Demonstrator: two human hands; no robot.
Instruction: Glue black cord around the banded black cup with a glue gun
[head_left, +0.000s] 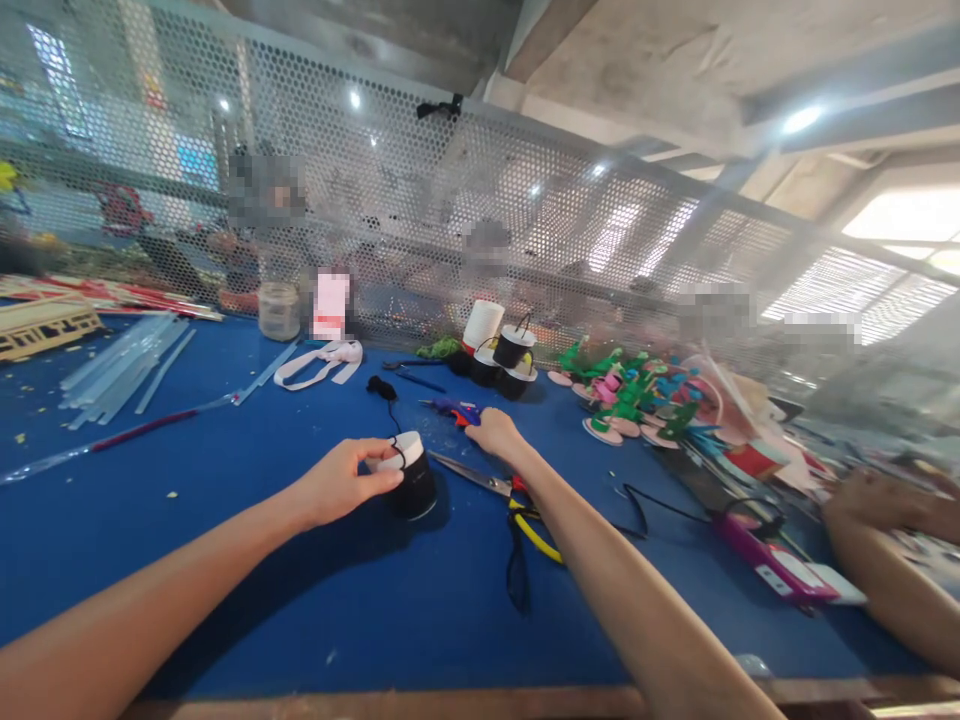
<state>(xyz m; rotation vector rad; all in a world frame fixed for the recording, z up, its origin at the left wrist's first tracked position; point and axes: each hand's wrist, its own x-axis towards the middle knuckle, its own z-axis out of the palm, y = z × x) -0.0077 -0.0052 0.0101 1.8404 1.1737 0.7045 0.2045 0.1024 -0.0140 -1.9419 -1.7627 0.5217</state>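
Observation:
My left hand (346, 482) pinches the rim of a small cup (415, 490) wrapped in black, with a white upper part. A thin black cord loops at its rim and runs back to a small bundle of black yarn (382, 387) on the table. Farther right, my right hand (496, 436) is closed around the handle of a blue glue gun (454, 408) with a red trigger, its nozzle pointing left. Open-bladed scissors (480, 474) lie between my hands, partly under my right forearm. Beside them is a yellow-handled tool (536, 535), mostly hidden.
Several similar black-and-white cups (514, 347) stand at the back by a mesh screen (420, 190). Glue sticks (127, 365), white ribbon (322, 362) and a jar (279, 311) lie left. Green craft figures (630, 395), a purple power strip (772, 560) and another person's arm (885, 570) are right.

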